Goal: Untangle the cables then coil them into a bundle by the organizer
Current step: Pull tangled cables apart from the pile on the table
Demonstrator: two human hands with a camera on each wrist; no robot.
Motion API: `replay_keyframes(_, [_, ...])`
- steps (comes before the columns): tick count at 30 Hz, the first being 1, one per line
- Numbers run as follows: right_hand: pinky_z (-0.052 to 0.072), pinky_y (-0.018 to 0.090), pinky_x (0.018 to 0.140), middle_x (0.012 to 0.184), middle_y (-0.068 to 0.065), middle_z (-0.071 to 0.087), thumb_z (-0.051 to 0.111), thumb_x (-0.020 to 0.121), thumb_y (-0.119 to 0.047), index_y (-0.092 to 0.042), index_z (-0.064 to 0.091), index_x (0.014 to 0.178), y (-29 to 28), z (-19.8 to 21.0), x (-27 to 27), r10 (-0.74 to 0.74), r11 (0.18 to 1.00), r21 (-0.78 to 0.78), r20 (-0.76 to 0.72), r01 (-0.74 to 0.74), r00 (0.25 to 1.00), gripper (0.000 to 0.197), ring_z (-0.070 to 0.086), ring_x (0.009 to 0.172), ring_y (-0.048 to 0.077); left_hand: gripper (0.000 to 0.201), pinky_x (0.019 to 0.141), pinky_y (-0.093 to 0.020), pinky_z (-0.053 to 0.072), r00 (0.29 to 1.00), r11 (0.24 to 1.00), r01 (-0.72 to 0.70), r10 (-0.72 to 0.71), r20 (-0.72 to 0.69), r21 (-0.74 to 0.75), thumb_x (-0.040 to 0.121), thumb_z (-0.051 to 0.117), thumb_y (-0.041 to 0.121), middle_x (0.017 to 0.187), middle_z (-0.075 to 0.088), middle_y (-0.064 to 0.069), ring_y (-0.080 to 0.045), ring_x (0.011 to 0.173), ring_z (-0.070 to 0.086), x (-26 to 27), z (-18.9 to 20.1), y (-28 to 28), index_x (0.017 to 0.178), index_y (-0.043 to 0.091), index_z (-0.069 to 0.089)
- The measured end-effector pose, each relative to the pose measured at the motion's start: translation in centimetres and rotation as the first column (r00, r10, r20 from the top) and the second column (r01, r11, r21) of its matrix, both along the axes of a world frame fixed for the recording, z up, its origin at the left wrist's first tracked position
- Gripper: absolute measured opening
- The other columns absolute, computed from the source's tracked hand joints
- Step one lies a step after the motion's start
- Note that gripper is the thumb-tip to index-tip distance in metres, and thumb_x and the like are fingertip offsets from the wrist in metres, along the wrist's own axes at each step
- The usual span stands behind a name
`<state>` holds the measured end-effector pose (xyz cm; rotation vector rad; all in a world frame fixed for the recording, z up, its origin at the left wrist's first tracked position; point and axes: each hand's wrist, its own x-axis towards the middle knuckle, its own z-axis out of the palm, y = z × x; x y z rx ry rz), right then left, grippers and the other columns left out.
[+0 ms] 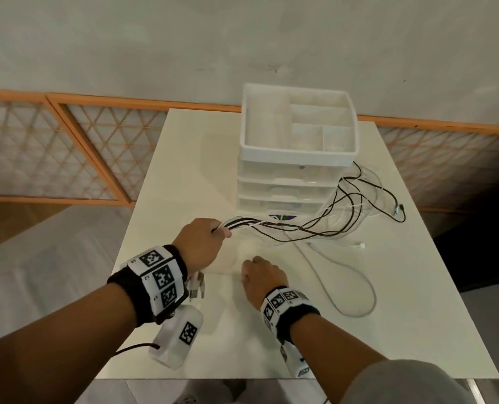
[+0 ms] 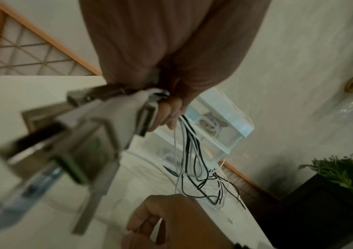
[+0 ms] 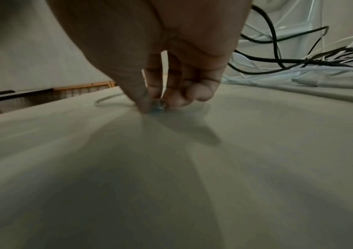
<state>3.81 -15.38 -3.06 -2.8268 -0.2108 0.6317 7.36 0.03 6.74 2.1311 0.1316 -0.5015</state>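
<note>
My left hand (image 1: 213,237) grips a bunch of black and white cables (image 1: 274,225) above the white table (image 1: 184,158); the strands trail right into a loose tangle (image 1: 356,199) beside the white drawer organizer (image 1: 297,153). In the left wrist view the hand (image 2: 169,116) clutches the cables (image 2: 190,151), and blurred metal plugs (image 2: 75,134) hang below the fist. My right hand (image 1: 251,272) is down on the table. Its thumb and fingers (image 3: 145,101) pinch a small metallic cable plug (image 3: 158,105) on the surface, with a white lead (image 3: 107,100) running off left.
A white cable loop (image 1: 356,287) lies on the table right of my right hand, and loose plug ends (image 1: 361,245) lie near the tangle. An orange lattice screen (image 1: 67,147) stands behind the table. A dark planter with greenery (image 2: 342,173) sits off the table's right side.
</note>
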Motion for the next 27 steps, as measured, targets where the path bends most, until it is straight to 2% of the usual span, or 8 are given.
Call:
replay_keyframes(5, [0.054,0.031,0.083,0.095,0.0,0.07,0.06,0.091,-0.029,-0.02,0.068,0.092,-1.7,1.5,0.0,-0.28,0.935,0.229,0.003,0.272,0.96,0.013,0.064,0.09,0.022,0.025,0.05,-0.028,0.041,0.987,0.987,-0.132,0.122,-0.107,-0.093,0.098,0.037,0.006,0.066,0.048,-0.007,-0.023,0.054,0.049,0.1,0.5,0.3,0.086,0.004,0.059])
replay_keyframes(8, [0.044,0.01,0.066,0.072,-0.011,0.065,0.072,0.086,-0.027,-0.022,0.07,0.08,-2.9,4.6,-0.1,-0.425,0.789,0.505,0.039,0.349,0.904,0.008,0.058,0.068,0.004,0.024,0.042,-0.025,0.041,0.974,0.967,-0.193,0.168,-0.153,-0.168,0.1,0.034,0.004,0.074,0.051,-0.011,-0.022,0.053,0.054,0.3,1.0,-0.2,0.087,0.001,0.054])
replay_keyframes(9, [0.044,0.009,0.062,0.068,-0.011,0.064,0.075,0.084,-0.025,-0.021,0.071,0.079,-2.9,5.7,-0.4,-0.459,0.719,0.598,0.027,0.354,0.888,0.008,0.056,0.064,0.001,0.024,0.041,-0.025,0.041,0.971,0.959,-0.207,0.177,-0.162,-0.195,0.101,0.034,0.005,0.075,0.054,-0.013,-0.023,0.055,0.056,0.4,1.3,-0.7,0.087,0.001,0.053])
replay_keyframes(12, [0.052,0.02,0.064,0.072,-0.005,0.067,0.079,0.082,-0.023,-0.019,0.072,0.082,-2.2,8.4,-1.5,-0.469,0.58,0.743,-0.032,0.335,0.882,0.008,0.057,0.062,0.003,0.021,0.041,-0.024,0.041,0.967,0.943,-0.23,0.192,-0.17,-0.24,0.101,0.032,0.005,0.079,0.062,-0.018,-0.026,0.059,0.06,0.9,2.2,-2.4,0.091,0.002,0.05])
replay_keyframes(18, [0.051,0.024,0.059,0.073,0.005,0.071,0.081,0.081,-0.018,-0.013,0.069,0.081,-0.7,8.3,-2.5,-0.484,0.484,0.831,-0.006,0.273,0.875,0.013,0.061,0.062,0.022,0.02,0.037,-0.019,0.035,0.963,0.935,-0.248,0.21,-0.168,-0.252,0.101,0.032,0.005,0.074,0.065,-0.013,-0.019,0.052,0.057,1.8,4.3,-5.0,0.087,0.007,0.046])
replay_keyframes(21, [0.046,0.02,0.054,0.073,0.004,0.072,0.082,0.081,-0.018,-0.011,0.07,0.082,-1.0,8.9,-2.7,-0.465,0.474,0.849,0.016,0.234,0.885,0.013,0.055,0.053,0.017,0.025,0.038,-0.018,0.03,0.963,0.94,-0.242,0.202,-0.179,-0.24,0.101,0.034,0.007,0.068,0.06,-0.009,-0.012,0.041,0.047,1.8,4.9,-5.4,0.079,0.012,0.045])
replay_keyframes(24, [0.039,0.015,0.05,0.078,-0.007,0.072,0.079,0.084,-0.022,-0.014,0.074,0.091,-1.9,9.9,-2.7,-0.378,0.519,0.834,0.028,0.187,0.925,0.012,0.042,0.046,0.006,0.023,0.049,-0.025,0.029,0.988,0.966,-0.138,0.119,-0.1,-0.22,0.101,0.037,0.01,0.066,0.046,-0.006,-0.015,0.049,0.035,1.7,5.1,-5.1,0.078,0.011,0.042])
replay_keyframes(27, [0.046,0.02,0.063,0.096,-0.015,0.07,0.074,0.087,-0.03,-0.025,0.068,0.117,-3.1,10.6,-1.6,-0.357,0.622,0.762,0.067,0.183,0.932,0.031,0.047,0.048,0.003,0.016,0.052,-0.029,0.026,0.999,0.96,0.018,-0.025,-0.02,-0.279,0.103,0.038,0.015,0.063,0.036,-0.003,-0.015,0.051,0.029,1.7,6.1,-4.8,0.088,0.011,0.043])
